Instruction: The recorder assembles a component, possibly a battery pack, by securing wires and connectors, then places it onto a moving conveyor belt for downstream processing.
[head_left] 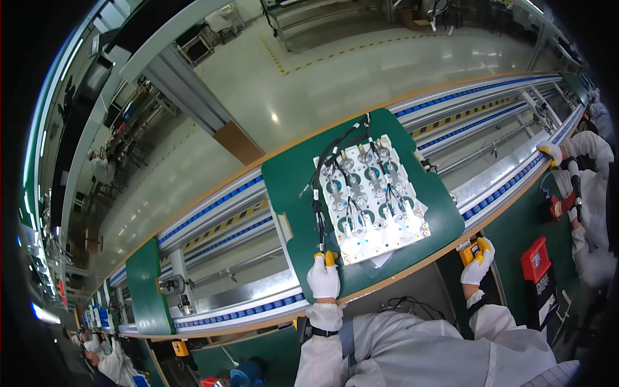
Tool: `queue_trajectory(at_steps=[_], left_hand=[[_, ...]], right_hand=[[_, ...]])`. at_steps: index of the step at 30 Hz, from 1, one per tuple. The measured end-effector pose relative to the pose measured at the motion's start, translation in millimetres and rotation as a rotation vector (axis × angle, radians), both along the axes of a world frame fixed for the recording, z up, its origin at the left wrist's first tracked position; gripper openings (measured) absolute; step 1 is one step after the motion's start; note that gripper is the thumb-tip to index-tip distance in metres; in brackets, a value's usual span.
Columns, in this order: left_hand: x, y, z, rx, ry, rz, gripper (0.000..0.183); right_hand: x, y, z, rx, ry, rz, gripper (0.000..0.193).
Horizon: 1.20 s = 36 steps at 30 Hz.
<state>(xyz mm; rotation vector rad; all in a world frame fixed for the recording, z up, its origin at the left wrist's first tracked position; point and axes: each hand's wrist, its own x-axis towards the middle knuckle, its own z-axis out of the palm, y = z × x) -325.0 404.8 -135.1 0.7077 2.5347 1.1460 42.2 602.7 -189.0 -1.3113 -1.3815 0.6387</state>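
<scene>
A white metal plate assembly (371,200) with round fittings and black wiring lies on a green pallet board (287,187). My left hand (324,277), in a white glove with yellow fingertips, is at the plate's near left corner. Its fingers close on the lower end of a black cable bundle (318,209) that runs along the plate's left side. To the right, below the pallet, my right hand (478,263), gloved alike, curls around a small yellow box (469,253) at the conveyor's near edge. The tips of some fingers there are hard to make out.
The pallet rests on a roller conveyor (242,314) with blue rollers. Another green board (149,290) sits farther left. On the right are a red bin (536,259) and a co-worker's gloved hand (550,152) at the rail. A grey post (187,90) stands behind the line.
</scene>
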Motion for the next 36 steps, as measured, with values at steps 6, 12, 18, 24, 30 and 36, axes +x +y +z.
queue_trajectory(at_steps=[6, 12, 18, 24, 30, 36], left_hand=[[8, 3, -1, 0.035, 0.237, -0.021, 0.023], [4, 1, -3, 0.012, 0.133, -0.023, 0.023], [6, 0, -1, 0.066, 0.235, -0.029, 0.016], [8, -3, 7, 0.04, 0.197, -0.025, 0.014], [6, -7, 8, 0.072, 0.199, -0.044, 0.013], [6, -4, 16, 0.15, 0.13, -0.05, 0.015]], right_hand=[[-5, 1, 1, 0.063, -0.034, -0.031, 0.038], [-13, 6, -8, 0.022, 0.058, -0.095, 0.036], [-9, 5, -12, -0.045, 0.1, -0.116, 0.035], [-12, -1, -6, 0.024, -0.049, -0.116, 0.034], [-12, -2, 1, 0.006, -0.06, -0.039, 0.033], [-13, 0, 2, 0.024, -0.108, -0.052, 0.032]])
